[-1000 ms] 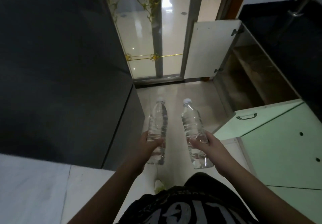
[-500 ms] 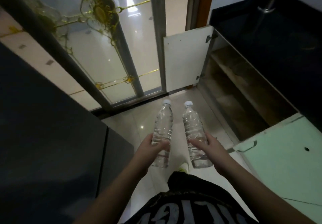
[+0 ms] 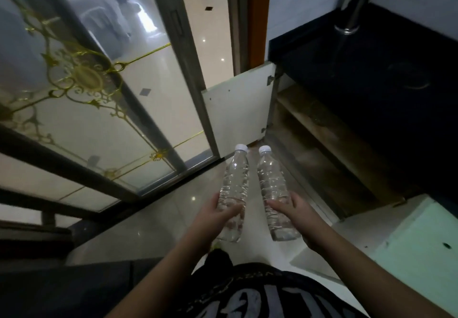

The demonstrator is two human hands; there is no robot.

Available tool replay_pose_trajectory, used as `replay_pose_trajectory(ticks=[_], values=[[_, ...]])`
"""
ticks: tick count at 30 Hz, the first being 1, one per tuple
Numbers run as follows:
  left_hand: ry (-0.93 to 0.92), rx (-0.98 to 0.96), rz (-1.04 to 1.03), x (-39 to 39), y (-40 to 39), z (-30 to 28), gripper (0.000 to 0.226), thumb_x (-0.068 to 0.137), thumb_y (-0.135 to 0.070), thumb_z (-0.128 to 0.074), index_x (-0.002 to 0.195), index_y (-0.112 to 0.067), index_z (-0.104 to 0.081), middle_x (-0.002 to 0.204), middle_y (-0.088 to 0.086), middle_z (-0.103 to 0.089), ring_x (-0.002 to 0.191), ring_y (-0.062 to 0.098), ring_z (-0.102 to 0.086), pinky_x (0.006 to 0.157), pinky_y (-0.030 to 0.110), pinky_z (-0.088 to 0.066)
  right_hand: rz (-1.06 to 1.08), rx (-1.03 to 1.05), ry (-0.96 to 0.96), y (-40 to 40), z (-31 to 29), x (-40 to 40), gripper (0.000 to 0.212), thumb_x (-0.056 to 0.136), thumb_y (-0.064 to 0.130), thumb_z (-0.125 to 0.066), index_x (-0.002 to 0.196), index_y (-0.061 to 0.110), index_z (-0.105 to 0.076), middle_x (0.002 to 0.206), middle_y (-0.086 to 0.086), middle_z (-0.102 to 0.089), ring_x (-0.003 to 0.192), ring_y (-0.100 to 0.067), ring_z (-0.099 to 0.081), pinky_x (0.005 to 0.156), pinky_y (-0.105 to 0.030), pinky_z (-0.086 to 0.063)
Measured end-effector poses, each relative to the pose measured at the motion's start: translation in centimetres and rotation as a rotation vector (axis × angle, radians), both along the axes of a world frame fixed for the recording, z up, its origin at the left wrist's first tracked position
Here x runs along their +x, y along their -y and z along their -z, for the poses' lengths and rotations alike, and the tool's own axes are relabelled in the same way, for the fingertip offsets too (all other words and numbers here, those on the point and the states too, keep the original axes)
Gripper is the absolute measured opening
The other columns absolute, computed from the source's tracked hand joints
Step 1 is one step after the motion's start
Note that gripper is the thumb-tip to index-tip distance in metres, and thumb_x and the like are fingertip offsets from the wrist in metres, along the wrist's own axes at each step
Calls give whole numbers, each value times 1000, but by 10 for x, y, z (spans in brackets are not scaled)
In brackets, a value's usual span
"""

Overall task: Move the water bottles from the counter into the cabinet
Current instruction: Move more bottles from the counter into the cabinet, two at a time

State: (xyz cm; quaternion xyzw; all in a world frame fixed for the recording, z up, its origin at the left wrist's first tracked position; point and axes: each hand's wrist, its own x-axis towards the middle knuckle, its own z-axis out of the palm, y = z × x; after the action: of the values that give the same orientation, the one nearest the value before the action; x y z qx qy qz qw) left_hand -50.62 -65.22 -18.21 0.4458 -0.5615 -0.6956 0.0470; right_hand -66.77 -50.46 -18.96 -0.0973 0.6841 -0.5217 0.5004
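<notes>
Two clear water bottles with white caps are held side by side over the tiled floor. My left hand (image 3: 218, 215) grips the lower half of the left bottle (image 3: 235, 179). My right hand (image 3: 301, 215) grips the lower half of the right bottle (image 3: 271, 181). Both bottles point away from me, caps forward. The open cabinet (image 3: 319, 149) lies just to the right of the bottles, under the dark counter (image 3: 371, 75). Its wooden shelf and floor look bare. Its white door (image 3: 238, 117) stands swung out ahead of the caps.
A glass sliding door with gold ornament (image 3: 104, 99) fills the left. A dark counter block (image 3: 57, 288) sits at lower left. A pale green cabinet door (image 3: 421, 238) juts out at lower right. A metal faucet (image 3: 352, 8) rises from the counter.
The view has swung left and forward, toward the glass door and the open cabinet. The bottles now sit closer to the cabinet opening; both hands keep the same grip.
</notes>
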Motion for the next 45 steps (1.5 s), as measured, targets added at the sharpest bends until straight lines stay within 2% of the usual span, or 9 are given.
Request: replay_pose_trajectory(ticks=[4,9,16,21,26,30,35,42,45], values=[[-7,20,78,-42,50,8,32,84,-17,-74,112,-24,-61,98,4,-75,86,21,-74,77,41,-60,76,31,4,33,8,-27,32,81,32,-74,110,32,-59,102,2,-73,90,-18,-72,79,-41,-59],[-17,6,311,-96,123,18,44,71,-28,-79,112,-32,-61,101,5,-75,91,28,-72,79,50,-58,236,59,-1,77,16,-56,44,79,33,-76,118,27,-58,101,0,-75,82,-15,-74,66,-32,-57],[-8,-38,624,-167,189,29,38,77,-35,-77,111,-27,-65,98,7,-74,88,29,-71,78,51,-59,482,91,6,118,31,-70,55,73,41,-81,122,35,-56,105,7,-75,96,-14,-72,90,-44,-55],[15,61,747,-219,183,39,34,79,-23,-77,110,-33,-65,103,1,-74,93,25,-71,81,44,-58,646,122,41,111,43,-91,55,70,45,-81,118,45,-55,111,8,-71,100,-12,-69,91,-41,-54],[120,115,766,-270,166,65,38,77,-26,-79,112,-30,-66,96,3,-76,75,17,-71,67,31,-53,738,112,104,102,64,-120,46,83,28,-74,120,41,-50,109,14,-64,96,-6,-64,72,-25,-50],[190,151,759,-305,156,81,31,82,-23,-76,111,-24,-65,92,6,-76,71,20,-71,60,30,-54,801,123,131,99,87,-144,60,80,27,-76,131,35,-45,122,7,-63,100,-13,-67,76,-29,-53],[229,174,805,-348,165,112,28,83,-23,-76,107,-31,-63,73,0,-70,61,19,-64,54,31,-52,810,168,171,100,116,-173,60,81,26,-75,131,36,-44,113,10,-66,96,-12,-68,75,-33,-55],[238,164,894,-421,167,214,40,80,-28,-78,115,-35,-61,91,-2,-75,81,21,-72,60,33,-52,939,249,114,115,213,-225,68,69,31,-80,128,36,-46,113,9,-66,101,-13,-66,83,-35,-54],[175,112,943,-452,162,256,35,81,-35,-75,109,-45,-58,95,-16,-74,83,4,-72,69,27,-55,1005,298,59,124,265,-253,74,65,36,-83,129,36,-46,113,12,-66,103,-13,-64,88,-39,-52]])
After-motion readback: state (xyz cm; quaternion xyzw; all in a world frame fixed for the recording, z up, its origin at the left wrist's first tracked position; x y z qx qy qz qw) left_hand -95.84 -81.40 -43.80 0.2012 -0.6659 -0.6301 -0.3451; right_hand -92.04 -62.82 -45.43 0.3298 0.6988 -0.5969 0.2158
